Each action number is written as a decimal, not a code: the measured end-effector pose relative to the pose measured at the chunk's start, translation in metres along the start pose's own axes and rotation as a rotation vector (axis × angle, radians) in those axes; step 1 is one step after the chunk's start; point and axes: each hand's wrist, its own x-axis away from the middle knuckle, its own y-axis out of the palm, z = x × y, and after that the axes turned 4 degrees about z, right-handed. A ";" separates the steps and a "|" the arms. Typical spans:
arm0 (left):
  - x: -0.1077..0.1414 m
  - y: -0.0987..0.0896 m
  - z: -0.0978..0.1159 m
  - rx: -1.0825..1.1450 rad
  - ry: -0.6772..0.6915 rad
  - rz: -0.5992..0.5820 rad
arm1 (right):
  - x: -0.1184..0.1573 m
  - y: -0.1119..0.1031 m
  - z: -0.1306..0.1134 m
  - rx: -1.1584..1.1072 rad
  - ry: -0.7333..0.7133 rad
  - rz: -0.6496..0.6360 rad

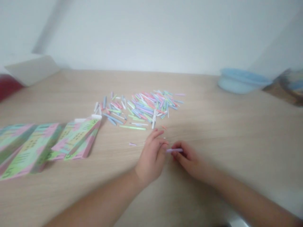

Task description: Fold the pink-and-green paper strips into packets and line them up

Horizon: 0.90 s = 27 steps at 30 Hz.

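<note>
A slim light-purple pen tube (174, 150) lies level between my two hands, just above the wooden table. My right hand (187, 156) pinches its right part between thumb and fingers. At its left end, the thumb and forefinger of my left hand (153, 154) close on the tube's tip, while the upper fingers stretch away. Motion blur hides the exact grip there. Beyond my hands spreads a loose pile of pastel pen parts (149, 105), in pink, blue, green, purple and white. A small purple piece (133, 144) lies left of my left hand.
Several green-and-pink printed boxes (30, 151) lie on the left of the table (236, 142). A light-blue basin (241, 82) stands at the back right. A pale open carton (33, 69) is at the back left, beside something dark red (9, 85). A white wall rises behind.
</note>
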 end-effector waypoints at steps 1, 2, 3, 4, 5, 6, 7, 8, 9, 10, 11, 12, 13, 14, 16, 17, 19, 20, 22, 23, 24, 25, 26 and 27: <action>0.000 0.002 -0.002 0.044 -0.069 -0.029 | 0.003 0.003 -0.001 0.007 -0.031 -0.007; -0.001 0.003 -0.004 0.089 -0.136 -0.073 | 0.006 0.006 -0.003 0.012 -0.061 -0.009; -0.002 0.004 -0.005 0.127 -0.202 -0.128 | 0.007 0.008 -0.005 0.022 -0.091 -0.007; -0.002 0.005 -0.006 0.157 -0.264 -0.186 | 0.009 0.011 -0.007 0.040 -0.118 -0.004; -0.002 0.005 -0.006 0.174 -0.324 -0.241 | 0.010 0.013 -0.009 0.066 -0.141 -0.001; -0.003 0.005 -0.005 0.178 -0.380 -0.287 | 0.012 0.015 -0.011 0.101 -0.156 0.004; -0.003 0.005 -0.004 0.171 -0.428 -0.313 | 0.014 0.016 -0.013 0.141 -0.165 0.007; -0.003 0.005 -0.004 0.153 -0.463 -0.320 | 0.016 0.016 -0.015 0.179 -0.170 0.004; -0.003 0.004 -0.003 0.128 -0.480 -0.314 | 0.017 0.015 -0.016 0.214 -0.173 -0.006; -0.004 0.003 -0.003 0.103 -0.479 -0.303 | 0.018 0.012 -0.017 0.242 -0.178 -0.013; -0.004 0.003 -0.003 0.082 -0.468 -0.294 | 0.018 0.008 -0.018 0.263 -0.188 -0.007; -0.005 0.002 -0.003 0.068 -0.460 -0.289 | 0.017 0.002 -0.017 0.280 -0.202 0.021; -0.005 0.002 -0.003 0.063 -0.463 -0.288 | 0.016 -0.005 -0.016 0.300 -0.217 0.078; -0.005 0.001 -0.003 0.063 -0.477 -0.292 | 0.013 -0.014 -0.013 0.327 -0.230 0.167; -0.006 0.001 -0.003 0.065 -0.513 -0.302 | 0.007 -0.038 -0.002 0.405 -0.234 0.380; -0.006 0.001 -0.002 0.064 -0.524 -0.305 | 0.004 -0.053 0.006 0.446 -0.217 0.475; -0.007 0.000 -0.001 0.053 -0.525 -0.309 | -0.001 -0.088 0.029 0.525 -0.167 0.594; -0.007 0.000 -0.001 0.040 -0.519 -0.312 | -0.002 -0.108 0.043 0.578 -0.130 0.630; -0.007 0.000 -0.002 0.002 -0.502 -0.307 | -0.004 -0.150 0.074 0.664 -0.026 0.676; -0.006 0.000 -0.003 -0.015 -0.493 -0.309 | -0.004 -0.171 0.090 0.688 0.044 0.684; -0.006 0.000 -0.004 -0.028 -0.484 -0.315 | -0.006 -0.191 0.105 0.684 0.124 0.655; -0.005 0.000 -0.005 -0.035 -0.476 -0.326 | -0.008 -0.208 0.119 0.651 0.203 0.628; -0.005 0.000 -0.006 -0.040 -0.466 -0.341 | -0.010 -0.222 0.131 0.632 0.242 0.601; -0.004 0.000 -0.007 -0.046 -0.453 -0.353 | -0.014 -0.233 0.141 0.624 0.256 0.569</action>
